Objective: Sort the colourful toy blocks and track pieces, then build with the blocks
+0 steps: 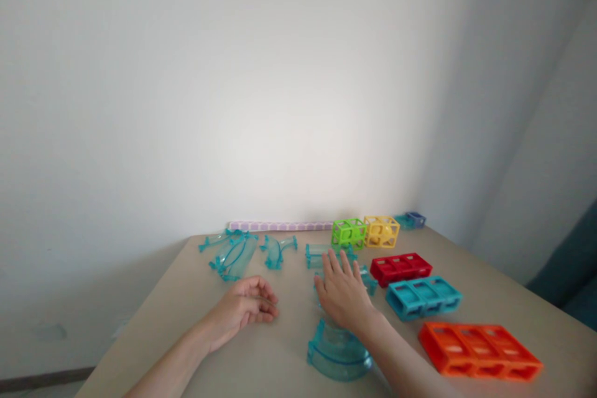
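Two hands, apart: left [252, 306] loosely curled, empty; right [344, 292] spread flat over teal track pieces on the worktop [280, 354], risking a sleeveless forearm nudging the curved piece [339, 357].

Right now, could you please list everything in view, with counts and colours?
Translucent curved plastic track pieces: several, overlaps hide the count, teal, far left to near centre and by the blue block
Open-frame plastic blocks, far edge: one green, one yellow, one blue
Long open-frame plastic blocks, right side, far to near: one red, one teal, one orange
Patterned strip: one, purple and white, along the wall
Table: one, beige, below
Walls: two, whitish, behind and right
Fabric: one, dark teal, right edge
Left hand: one, bare, left of centre
Right hand: one, bare, over the track pieces
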`<state>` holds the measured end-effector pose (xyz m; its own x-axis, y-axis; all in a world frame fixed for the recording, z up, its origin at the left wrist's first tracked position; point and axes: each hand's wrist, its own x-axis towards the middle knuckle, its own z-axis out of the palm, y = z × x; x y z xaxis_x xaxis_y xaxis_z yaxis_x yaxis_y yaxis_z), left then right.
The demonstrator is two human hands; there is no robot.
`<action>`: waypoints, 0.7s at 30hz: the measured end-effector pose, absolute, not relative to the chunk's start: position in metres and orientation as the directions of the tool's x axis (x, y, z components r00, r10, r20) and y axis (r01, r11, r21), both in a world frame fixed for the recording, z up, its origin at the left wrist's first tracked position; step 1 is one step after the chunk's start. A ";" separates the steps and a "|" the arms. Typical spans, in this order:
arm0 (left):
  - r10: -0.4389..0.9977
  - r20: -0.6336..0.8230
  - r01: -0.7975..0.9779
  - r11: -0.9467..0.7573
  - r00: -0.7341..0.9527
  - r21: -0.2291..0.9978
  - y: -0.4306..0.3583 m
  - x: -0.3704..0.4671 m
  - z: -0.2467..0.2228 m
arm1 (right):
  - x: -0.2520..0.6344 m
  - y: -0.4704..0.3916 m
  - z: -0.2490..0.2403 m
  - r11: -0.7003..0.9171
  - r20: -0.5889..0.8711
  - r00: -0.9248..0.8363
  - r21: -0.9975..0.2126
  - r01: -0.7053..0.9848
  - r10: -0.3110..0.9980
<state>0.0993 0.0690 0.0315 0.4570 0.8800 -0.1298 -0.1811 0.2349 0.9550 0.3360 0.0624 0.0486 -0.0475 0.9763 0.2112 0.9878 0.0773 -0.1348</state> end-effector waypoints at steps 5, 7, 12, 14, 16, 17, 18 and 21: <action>0.878 -0.134 -0.188 0.244 0.459 0.951 0.069 0.099 0.029 | 0.322 0.033 0.053 0.194 0.317 -0.139 -0.150 0.970 0.938; 0.877 -0.136 -0.187 0.246 0.460 0.951 0.070 0.099 0.027 | 0.316 0.016 0.053 0.265 0.285 -0.214 -0.151 0.952 0.934; 0.874 -0.143 -0.181 0.251 0.465 0.951 0.072 0.097 0.025 | 0.325 0.007 0.047 0.150 0.182 -0.129 -0.108 0.983 0.975; 0.868 -0.139 -0.177 0.249 0.476 0.952 0.072 0.097 0.026 | 0.336 0.015 0.044 0.097 0.195 -0.080 -0.080 0.992 0.978; 0.865 -0.132 -0.179 0.245 0.485 0.953 0.071 0.097 0.028 | 0.345 0.020 0.043 0.083 0.223 -0.066 -0.067 0.994 0.973; 0.865 -0.130 -0.180 0.244 0.484 0.953 0.070 0.098 0.029 | 0.347 0.021 0.044 0.079 0.243 -0.060 -0.069 0.995 0.968; 0.868 -0.131 -0.181 0.244 0.479 0.953 0.069 0.098 0.030 | 0.346 0.020 0.046 0.080 0.272 -0.056 -0.076 0.994 0.961; 0.877 -0.134 -0.186 0.244 0.462 0.952 0.067 0.101 0.031 | 0.325 0.010 0.052 0.159 0.390 -0.104 -0.112 0.981 0.915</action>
